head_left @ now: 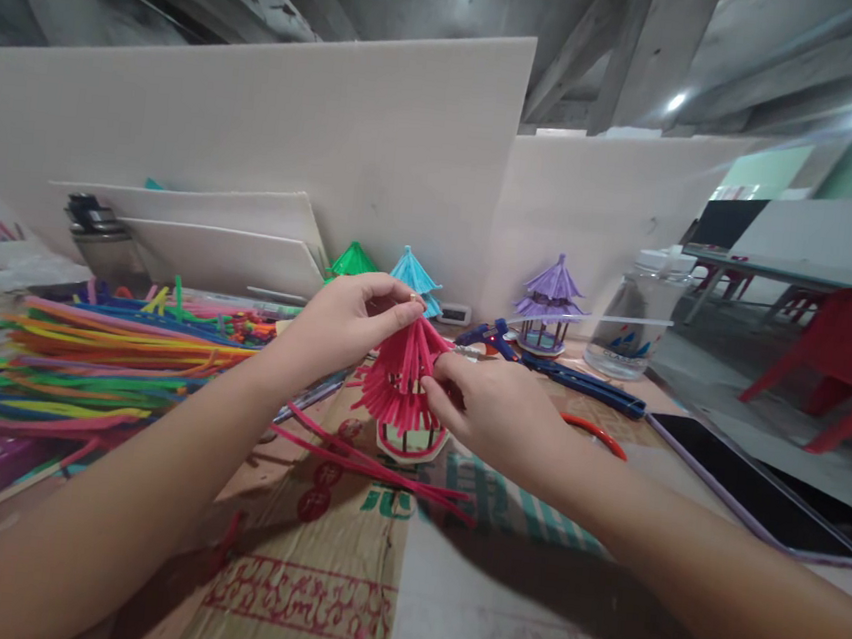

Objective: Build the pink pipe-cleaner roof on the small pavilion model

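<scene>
A small pink-red pavilion model (pixel 399 397), its two-tiered roof made of pipe cleaners, stands upright on the cardboard in front of me. My left hand (pixel 355 318) is closed at the roof's peak, thumb and index finger pinching the top. On the right side of the roof, my right hand (pixel 490 396) has its fingers closed at a hanging pink-red pipe cleaner (pixel 439 341); the fingertips are partly hidden. Several loose pink-red pipe cleaners (pixel 381 471) lie across the cardboard before the model's pale base.
Colourful pipe cleaners (pixel 114 350) are heaped at left. Behind stand green (pixel 354 260), light-blue (pixel 415 273) and purple (pixel 549 296) pavilions. A blue glue gun (pixel 491 337), dark-blue tool (pixel 586 383), clear bottle (pixel 637 315) and phone (pixel 748 486) are to the right. White boards (pixel 383 145) stand behind.
</scene>
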The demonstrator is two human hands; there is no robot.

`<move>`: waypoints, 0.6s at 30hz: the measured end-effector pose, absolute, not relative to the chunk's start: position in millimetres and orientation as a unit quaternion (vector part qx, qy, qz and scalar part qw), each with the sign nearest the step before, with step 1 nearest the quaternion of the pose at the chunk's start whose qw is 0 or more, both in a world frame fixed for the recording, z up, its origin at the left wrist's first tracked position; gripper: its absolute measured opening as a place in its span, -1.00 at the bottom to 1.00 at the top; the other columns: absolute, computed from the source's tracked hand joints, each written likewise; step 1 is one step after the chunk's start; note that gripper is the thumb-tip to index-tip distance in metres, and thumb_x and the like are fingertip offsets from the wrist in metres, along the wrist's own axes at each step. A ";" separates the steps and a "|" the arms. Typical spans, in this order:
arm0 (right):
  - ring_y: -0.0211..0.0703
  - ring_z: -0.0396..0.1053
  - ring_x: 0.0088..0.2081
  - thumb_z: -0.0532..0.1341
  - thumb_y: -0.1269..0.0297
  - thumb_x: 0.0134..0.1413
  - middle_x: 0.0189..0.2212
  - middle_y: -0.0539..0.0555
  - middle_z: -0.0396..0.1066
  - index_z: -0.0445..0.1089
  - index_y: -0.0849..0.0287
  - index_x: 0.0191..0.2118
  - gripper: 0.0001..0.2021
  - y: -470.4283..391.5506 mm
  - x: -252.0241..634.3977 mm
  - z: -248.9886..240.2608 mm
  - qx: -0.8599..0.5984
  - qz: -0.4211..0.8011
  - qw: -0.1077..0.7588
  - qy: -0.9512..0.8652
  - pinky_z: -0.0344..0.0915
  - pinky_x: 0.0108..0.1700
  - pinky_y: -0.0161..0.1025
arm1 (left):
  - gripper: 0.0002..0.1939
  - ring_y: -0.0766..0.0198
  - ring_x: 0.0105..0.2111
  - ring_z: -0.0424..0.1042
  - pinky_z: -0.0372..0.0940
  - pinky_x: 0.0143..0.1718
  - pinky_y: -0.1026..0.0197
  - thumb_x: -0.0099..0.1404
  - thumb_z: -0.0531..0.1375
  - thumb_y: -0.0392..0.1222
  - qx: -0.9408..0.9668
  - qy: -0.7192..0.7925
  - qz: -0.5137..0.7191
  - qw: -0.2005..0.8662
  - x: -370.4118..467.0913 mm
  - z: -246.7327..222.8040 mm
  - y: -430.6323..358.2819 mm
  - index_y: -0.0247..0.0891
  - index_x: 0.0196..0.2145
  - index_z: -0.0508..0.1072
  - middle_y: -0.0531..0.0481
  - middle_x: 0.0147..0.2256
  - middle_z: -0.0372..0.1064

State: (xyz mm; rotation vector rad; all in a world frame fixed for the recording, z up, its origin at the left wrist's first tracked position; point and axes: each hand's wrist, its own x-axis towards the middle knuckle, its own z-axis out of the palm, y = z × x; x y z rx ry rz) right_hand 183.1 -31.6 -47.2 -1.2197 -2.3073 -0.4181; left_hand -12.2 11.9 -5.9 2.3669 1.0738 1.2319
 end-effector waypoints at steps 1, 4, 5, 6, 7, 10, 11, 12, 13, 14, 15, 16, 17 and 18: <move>-0.24 0.29 -0.51 0.07 0.19 0.33 -0.48 0.05 0.48 0.42 0.19 -0.34 -0.72 -31.9 183.1 -47.4 -0.447 -0.149 0.247 -0.847 -0.10 -0.43 -0.26 | -0.70 0.23 -0.28 0.47 0.30 -0.25 0.25 0.32 0.21 0.03 0.817 0.372 0.420 0.137 -12.0 -5.9 11.4 -0.28 -0.27 0.54 -0.01 -0.28 0.54; -0.21 0.34 -0.48 0.08 0.17 0.34 -0.47 0.06 0.50 0.43 0.17 -0.31 -0.73 -32.3 183.5 -47.3 -0.452 -0.151 0.238 -0.846 -0.10 -0.43 -0.26 | -0.76 0.25 -0.31 0.46 0.31 -0.27 0.23 0.28 0.23 -0.03 0.820 0.377 0.410 0.130 -10.6 -5.9 8.5 -0.27 -0.28 0.50 -0.02 -0.25 0.52; -0.20 0.35 -0.48 0.10 0.16 0.34 -0.46 0.06 0.51 0.44 0.17 -0.30 -0.73 -32.6 184.0 -46.3 -0.456 -0.154 0.230 -0.846 -0.11 -0.43 -0.25 | -0.78 0.26 -0.33 0.46 0.31 -0.27 0.23 0.28 0.23 -0.05 0.821 0.378 0.411 0.122 -10.2 -5.9 7.6 -0.28 -0.29 0.48 -0.01 -0.25 0.51; -0.19 0.37 -0.47 0.11 0.14 0.34 -0.46 0.05 0.51 0.44 0.17 -0.29 -0.73 -33.3 184.6 -44.6 -0.461 -0.156 0.222 -0.845 -0.11 -0.43 -0.25 | -0.80 0.26 -0.34 0.45 0.31 -0.28 0.23 0.27 0.23 -0.07 0.822 0.377 0.412 0.114 -9.9 -5.9 6.9 -0.28 -0.29 0.48 -0.01 -0.25 0.51; -0.18 0.38 -0.47 0.13 0.12 0.33 -0.47 0.05 0.52 0.44 0.17 -0.30 -0.73 -34.3 185.6 -42.2 -0.464 -0.156 0.213 -0.845 -0.11 -0.44 -0.25 | -0.81 0.27 -0.34 0.45 0.31 -0.28 0.23 0.27 0.23 -0.08 0.823 0.375 0.412 0.107 -9.9 -6.0 6.6 -0.28 -0.30 0.47 -0.02 -0.25 0.51; -0.16 0.40 -0.48 0.21 0.04 0.27 -0.48 0.03 0.51 0.42 0.17 -0.30 -0.72 -39.2 189.7 -32.4 -0.466 -0.153 0.187 -0.851 -0.09 -0.45 -0.25 | -0.80 0.29 -0.36 0.44 0.30 -0.30 0.24 0.28 0.22 -0.08 0.829 0.373 0.405 0.100 -11.1 -6.5 7.7 -0.27 -0.28 0.49 -0.01 -0.26 0.51; -0.15 0.40 -0.48 0.24 0.03 0.24 -0.48 0.03 0.51 0.41 0.17 -0.28 -0.72 -41.1 191.2 -29.5 -0.466 -0.156 0.182 -0.852 -0.09 -0.45 -0.25 | -0.80 0.29 -0.37 0.44 0.30 -0.31 0.24 0.29 0.22 -0.07 0.830 0.374 0.402 0.100 -11.6 -6.8 8.5 -0.27 -0.27 0.49 -0.01 -0.28 0.51; -0.13 0.41 -0.48 0.27 0.04 0.21 -0.47 0.03 0.52 0.41 0.18 -0.24 -0.73 -42.8 192.5 -27.3 -0.466 -0.162 0.178 -0.852 -0.09 -0.46 -0.25 | -0.79 0.29 -0.38 0.44 0.30 -0.33 0.25 0.29 0.22 -0.07 0.830 0.375 0.399 0.100 -12.0 -7.0 9.2 -0.27 -0.26 0.50 0.00 -0.30 0.51; -0.12 0.42 -0.47 0.30 0.06 0.18 -0.46 0.03 0.52 0.40 0.18 -0.20 -0.72 -44.1 193.5 -26.1 -0.464 -0.168 0.177 -0.851 -0.09 -0.46 -0.24 | -0.79 0.29 -0.39 0.44 0.29 -0.34 0.25 0.29 0.22 -0.07 0.831 0.376 0.398 0.099 -12.1 -7.2 9.8 -0.27 -0.26 0.50 0.00 -0.32 0.51; -0.11 0.43 -0.45 0.33 0.08 0.16 -0.44 0.03 0.53 0.38 0.18 -0.17 -0.72 -44.8 194.2 -26.0 -0.461 -0.173 0.176 -0.853 -0.09 -0.46 -0.24 | -0.80 0.29 -0.39 0.44 0.29 -0.34 0.25 0.29 0.22 -0.07 0.831 0.376 0.398 0.099 -12.2 -7.4 10.2 -0.27 -0.27 0.50 0.01 -0.33 0.51; -0.10 0.44 -0.44 0.34 0.12 0.14 -0.42 0.03 0.53 0.37 0.18 -0.15 -0.72 -45.0 194.6 -26.9 -0.452 -0.175 0.176 -0.857 -0.08 -0.46 -0.24 | -0.80 0.29 -0.39 0.44 0.29 -0.34 0.25 0.29 0.22 -0.07 0.831 0.375 0.398 0.098 -12.1 -7.5 10.4 -0.27 -0.27 0.50 0.01 -0.33 0.50; -0.09 0.45 -0.41 0.34 0.17 0.14 -0.39 0.04 0.53 0.35 0.18 -0.13 -0.72 -44.5 194.8 -28.7 -0.439 -0.175 0.177 -0.863 -0.06 -0.46 -0.24 | -0.80 0.29 -0.38 0.44 0.29 -0.34 0.25 0.29 0.22 -0.07 0.832 0.373 0.399 0.098 -11.9 -7.6 10.5 -0.27 -0.28 0.49 0.01 -0.33 0.50; -0.09 0.45 -0.38 0.33 0.22 0.16 -0.36 0.05 0.54 0.33 0.19 -0.10 -0.74 -43.5 194.7 -31.0 -0.423 -0.175 0.181 -0.870 -0.04 -0.45 -0.24 | -0.80 0.28 -0.37 0.45 0.30 -0.33 0.25 0.29 0.22 -0.07 0.833 0.371 0.399 0.100 -11.9 -7.6 10.5 -0.27 -0.28 0.49 0.01 -0.33 0.51; -0.10 0.46 -0.36 0.30 0.28 0.19 -0.32 0.06 0.54 0.32 0.19 -0.08 -0.76 -42.0 194.6 -33.6 -0.407 -0.175 0.186 -0.877 -0.03 -0.45 -0.24 | -0.80 0.28 -0.37 0.45 0.30 -0.33 0.25 0.29 0.21 -0.07 0.833 0.369 0.398 0.103 -11.9 -7.5 10.6 -0.27 -0.27 0.49 0.00 -0.32 0.51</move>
